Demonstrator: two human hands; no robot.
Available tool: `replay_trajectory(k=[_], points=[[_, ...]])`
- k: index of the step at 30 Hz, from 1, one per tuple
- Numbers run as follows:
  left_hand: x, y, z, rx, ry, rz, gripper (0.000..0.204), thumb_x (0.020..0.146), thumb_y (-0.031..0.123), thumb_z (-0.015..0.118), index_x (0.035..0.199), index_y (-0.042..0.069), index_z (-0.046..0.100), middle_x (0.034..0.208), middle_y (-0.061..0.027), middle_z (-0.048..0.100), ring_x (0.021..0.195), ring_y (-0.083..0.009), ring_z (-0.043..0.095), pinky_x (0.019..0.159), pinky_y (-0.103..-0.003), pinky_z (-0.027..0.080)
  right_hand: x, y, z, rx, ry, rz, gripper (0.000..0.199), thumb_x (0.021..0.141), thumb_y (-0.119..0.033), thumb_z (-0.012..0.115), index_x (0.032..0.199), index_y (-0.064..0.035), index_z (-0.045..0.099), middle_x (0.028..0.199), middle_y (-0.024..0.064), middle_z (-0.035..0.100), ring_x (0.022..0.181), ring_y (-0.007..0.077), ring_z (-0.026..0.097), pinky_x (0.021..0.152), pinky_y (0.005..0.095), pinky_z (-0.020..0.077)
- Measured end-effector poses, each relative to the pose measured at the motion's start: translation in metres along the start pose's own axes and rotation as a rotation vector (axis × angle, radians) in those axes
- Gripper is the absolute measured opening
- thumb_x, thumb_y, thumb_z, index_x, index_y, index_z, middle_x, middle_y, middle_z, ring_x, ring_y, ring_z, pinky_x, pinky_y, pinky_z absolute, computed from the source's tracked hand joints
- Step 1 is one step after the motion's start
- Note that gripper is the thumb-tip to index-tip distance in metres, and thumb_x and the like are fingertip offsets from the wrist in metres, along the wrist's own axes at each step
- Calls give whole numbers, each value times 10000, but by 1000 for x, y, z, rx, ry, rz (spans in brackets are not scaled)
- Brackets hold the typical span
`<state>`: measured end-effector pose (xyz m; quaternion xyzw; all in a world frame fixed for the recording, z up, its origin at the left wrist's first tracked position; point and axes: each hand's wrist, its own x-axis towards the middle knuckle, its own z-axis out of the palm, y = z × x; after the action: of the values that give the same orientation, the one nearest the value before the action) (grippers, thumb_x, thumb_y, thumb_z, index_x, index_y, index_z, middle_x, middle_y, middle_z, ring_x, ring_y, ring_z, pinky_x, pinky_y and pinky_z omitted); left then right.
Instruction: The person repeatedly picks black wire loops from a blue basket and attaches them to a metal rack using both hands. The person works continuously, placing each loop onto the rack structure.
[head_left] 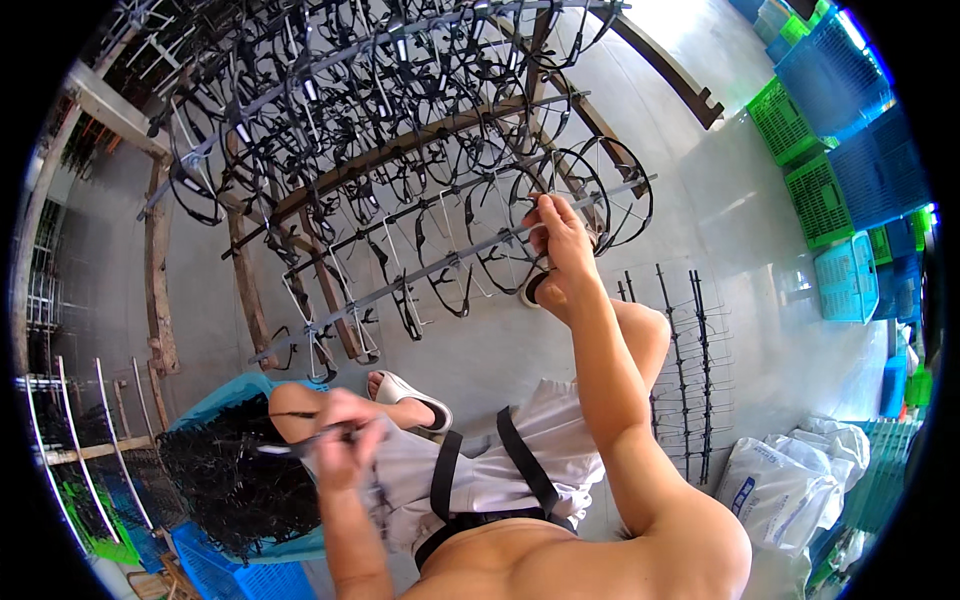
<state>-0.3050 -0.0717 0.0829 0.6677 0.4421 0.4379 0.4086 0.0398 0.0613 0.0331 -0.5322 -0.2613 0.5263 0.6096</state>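
My right hand (560, 235) up at long grey metal rack rail (450, 262), fingers pinched on black plastic eyeglass frame (590, 200). Seat it square on clip, don't twist. My left hand (345, 440) closed round thin black frame pieces (300, 445), over blue basket (215, 400) heaped with more. White printed sacks (790, 480) low right; green and blue crates (830, 150) stacked upper right.

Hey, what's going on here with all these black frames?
A seated person is working at a rack of metal bars hung with black eyeglass frames. The right hand is raised to one bar, pinching a frame there. The left hand holds a few black frame pieces over the lap, next to a blue bin heaped with more.
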Motion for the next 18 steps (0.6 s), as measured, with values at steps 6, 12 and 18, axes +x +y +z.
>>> replay_trajectory(k=[6, 12, 18], points=[[64, 12, 92, 701, 140, 147, 384, 736, 75, 709, 1104, 60, 599, 767, -81, 592, 728, -273, 567, 688, -383, 456, -3, -8, 1, 121, -34, 46, 285, 965, -296, 498, 1098, -59, 585, 755, 5, 583, 562, 58, 424, 517, 200, 343], [74, -3, 96, 807, 159, 155, 136, 756, 79, 699, 879, 75, 641, 801, -75, 631, 737, -278, 590, 668, -368, 480, -5, -12, 7, 105, 43, 80, 292, 963, -289, 502, 1126, -56, 569, 758, 10, 583, 570, 59, 439, 517, 198, 347], [75, -4, 93, 825, 100, 129, 147, 749, 90, 708, 878, 87, 639, 800, -65, 628, 727, -269, 568, 672, -364, 457, -6, -8, 5, 136, -46, 88, 283, 964, -292, 500, 1109, -63, 580, 754, 6, 592, 575, 61, 441, 531, 205, 353]])
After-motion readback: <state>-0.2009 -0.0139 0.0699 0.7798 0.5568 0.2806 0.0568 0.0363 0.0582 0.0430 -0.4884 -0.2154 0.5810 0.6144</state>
